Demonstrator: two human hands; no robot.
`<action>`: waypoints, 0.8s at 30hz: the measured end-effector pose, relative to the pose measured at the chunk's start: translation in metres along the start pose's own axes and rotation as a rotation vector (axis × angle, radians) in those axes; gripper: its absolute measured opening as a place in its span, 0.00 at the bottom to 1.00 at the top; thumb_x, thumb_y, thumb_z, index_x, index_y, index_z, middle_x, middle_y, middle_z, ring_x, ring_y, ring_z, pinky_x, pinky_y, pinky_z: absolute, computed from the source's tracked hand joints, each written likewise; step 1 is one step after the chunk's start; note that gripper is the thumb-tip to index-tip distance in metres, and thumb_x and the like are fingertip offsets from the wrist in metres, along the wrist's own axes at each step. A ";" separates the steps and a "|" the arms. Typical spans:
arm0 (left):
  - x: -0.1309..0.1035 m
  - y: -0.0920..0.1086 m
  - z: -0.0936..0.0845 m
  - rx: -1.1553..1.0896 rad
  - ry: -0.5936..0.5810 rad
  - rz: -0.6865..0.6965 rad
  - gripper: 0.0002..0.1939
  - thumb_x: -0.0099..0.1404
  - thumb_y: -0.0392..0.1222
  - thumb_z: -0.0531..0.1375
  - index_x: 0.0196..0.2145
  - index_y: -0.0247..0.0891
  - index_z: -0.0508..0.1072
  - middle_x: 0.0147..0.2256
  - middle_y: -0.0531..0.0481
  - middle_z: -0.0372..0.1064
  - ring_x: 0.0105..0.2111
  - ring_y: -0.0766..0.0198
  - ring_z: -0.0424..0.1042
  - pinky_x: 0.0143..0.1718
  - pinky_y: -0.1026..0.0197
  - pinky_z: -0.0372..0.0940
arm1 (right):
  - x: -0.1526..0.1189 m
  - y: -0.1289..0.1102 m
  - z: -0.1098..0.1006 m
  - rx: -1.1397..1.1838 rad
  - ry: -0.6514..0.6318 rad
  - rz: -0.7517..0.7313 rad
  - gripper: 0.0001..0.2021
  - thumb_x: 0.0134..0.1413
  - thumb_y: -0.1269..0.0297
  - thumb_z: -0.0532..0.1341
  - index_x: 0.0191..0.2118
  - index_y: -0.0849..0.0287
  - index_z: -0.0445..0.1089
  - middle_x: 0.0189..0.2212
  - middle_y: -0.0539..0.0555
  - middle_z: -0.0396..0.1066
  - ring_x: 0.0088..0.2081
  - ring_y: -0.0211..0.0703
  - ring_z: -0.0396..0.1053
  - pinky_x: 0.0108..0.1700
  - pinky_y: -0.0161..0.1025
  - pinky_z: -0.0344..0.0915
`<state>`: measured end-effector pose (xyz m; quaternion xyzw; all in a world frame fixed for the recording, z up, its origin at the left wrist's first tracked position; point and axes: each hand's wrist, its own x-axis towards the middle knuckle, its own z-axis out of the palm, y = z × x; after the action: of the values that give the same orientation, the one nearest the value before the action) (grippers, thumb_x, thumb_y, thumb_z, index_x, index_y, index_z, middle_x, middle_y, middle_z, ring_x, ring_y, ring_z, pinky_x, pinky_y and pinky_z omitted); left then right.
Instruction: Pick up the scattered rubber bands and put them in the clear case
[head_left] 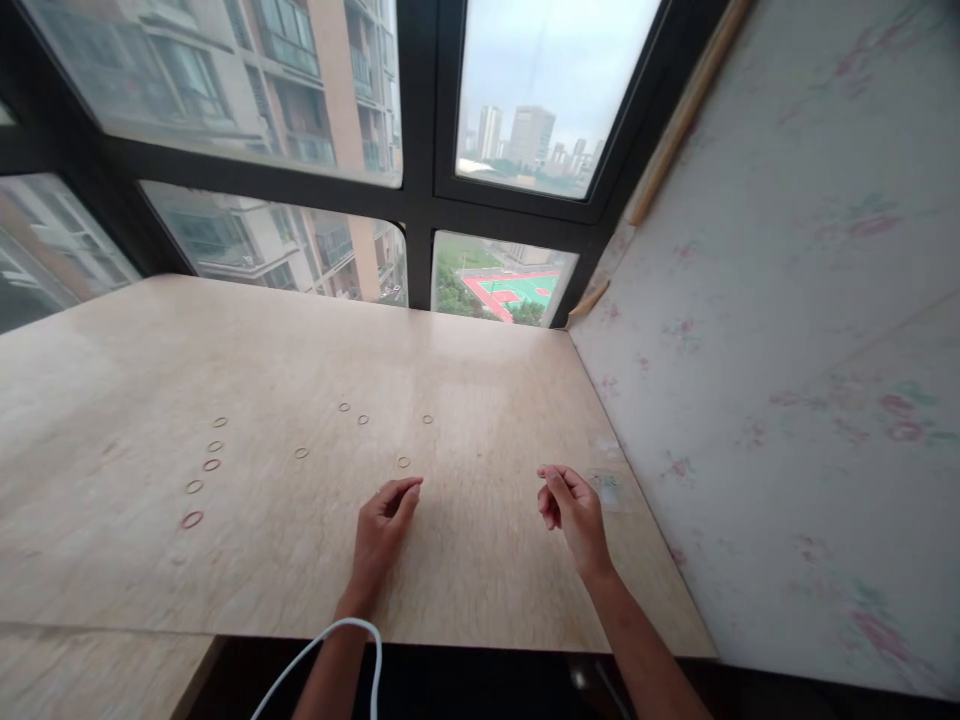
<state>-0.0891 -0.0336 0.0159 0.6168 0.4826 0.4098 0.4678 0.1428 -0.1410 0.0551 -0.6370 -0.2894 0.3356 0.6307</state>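
My left hand [385,520] rests low over the stone-look ledge [480,560], its thumb and fingertips pinched together. Just beyond it lies a thin yellowish ring [403,462], like a small rubber band, apart from the fingers. My right hand [571,510] is also closed in a pinch, near a small clear plastic bag [609,490] by the wall. Whatever either pinch holds, if anything, is too small to see. Similar rings lie farther off: one yellowish ring [301,453] and others [344,407] [363,420] [427,420].
Toward the left, several rings form a rough column, among them a red ring [193,520] and a greenish ring [194,487]. A white cable [352,622] crosses my left forearm. Dark-framed windows [420,200] bound the ledge behind, a floral-papered wall [780,400] on the right.
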 end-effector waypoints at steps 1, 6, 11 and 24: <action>0.000 -0.001 0.000 0.007 -0.004 -0.010 0.17 0.59 0.51 0.59 0.38 0.37 0.78 0.35 0.46 0.77 0.35 0.57 0.75 0.35 0.58 0.70 | -0.002 0.002 -0.010 -0.025 0.017 -0.001 0.18 0.53 0.46 0.61 0.33 0.60 0.69 0.16 0.46 0.64 0.14 0.31 0.55 0.15 0.29 0.50; 0.000 -0.004 -0.002 0.056 -0.003 -0.033 0.18 0.57 0.54 0.60 0.38 0.38 0.78 0.35 0.47 0.77 0.35 0.57 0.74 0.35 0.59 0.70 | -0.003 0.010 -0.060 -0.169 0.137 0.001 0.20 0.52 0.46 0.62 0.34 0.61 0.71 0.14 0.44 0.61 0.13 0.31 0.52 0.14 0.29 0.48; -0.001 -0.005 -0.003 0.104 0.009 -0.064 0.20 0.56 0.55 0.61 0.39 0.39 0.78 0.37 0.48 0.77 0.37 0.55 0.74 0.39 0.57 0.70 | 0.006 0.011 -0.102 -0.330 0.320 -0.023 0.23 0.49 0.45 0.62 0.37 0.64 0.73 0.12 0.44 0.60 0.13 0.32 0.52 0.14 0.31 0.48; -0.001 -0.006 0.000 0.181 0.044 -0.085 0.22 0.55 0.58 0.60 0.39 0.39 0.78 0.36 0.48 0.76 0.35 0.56 0.74 0.39 0.57 0.69 | 0.026 0.010 -0.126 -0.743 0.432 -0.130 0.25 0.54 0.52 0.53 0.45 0.67 0.75 0.12 0.48 0.64 0.16 0.40 0.60 0.22 0.35 0.54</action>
<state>-0.0903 -0.0343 0.0100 0.6263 0.5536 0.3576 0.4165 0.2576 -0.1972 0.0412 -0.8569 -0.2914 0.0275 0.4244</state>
